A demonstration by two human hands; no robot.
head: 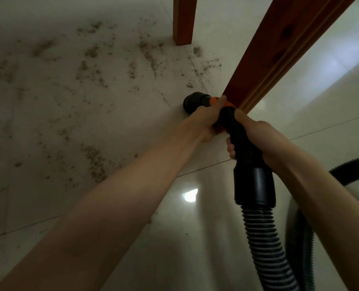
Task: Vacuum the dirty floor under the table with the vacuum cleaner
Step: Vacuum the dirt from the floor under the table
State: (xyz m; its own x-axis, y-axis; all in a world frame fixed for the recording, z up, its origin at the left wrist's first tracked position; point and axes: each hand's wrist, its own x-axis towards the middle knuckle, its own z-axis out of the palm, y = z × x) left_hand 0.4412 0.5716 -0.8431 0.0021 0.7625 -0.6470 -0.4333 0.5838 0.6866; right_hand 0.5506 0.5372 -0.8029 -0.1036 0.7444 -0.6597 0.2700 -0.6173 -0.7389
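Both forearms fill the bottom of the shot, reaching out to the vacuum wand (240, 133). Left hand (209, 120) grips it up front, fingers wrapped round the part with the orange collar (226, 103), just behind the nozzle (193, 101). Right hand (251, 137) holds the black handle section right behind that, fingers curled round it. So each grip is closed tight on the wand, nothing loose. Ribbed hose (264, 244) runs off the back end toward the bottom right and loops round again at the right edge.

Nozzle sits on or just above the floor (48, 122), can't tell which, right beside the wooden rail (279, 49) of the desk that cuts across the top right. One desk leg (183, 19) stands further back at the top.

Progress-wise I'd say barely started. Dirt (94, 158) is scattered all over the shaded tiles to the left of the nozzle and up toward the leg, with a clump right beside the leg too. Tiles on the near side, by the hose, look shiny and clean, but whether that's from vacuuming or never got dirty, no idea. Pretty much the whole patch under the desk is left to do.

No brand, label or writing readable anywhere on the wand or hose.
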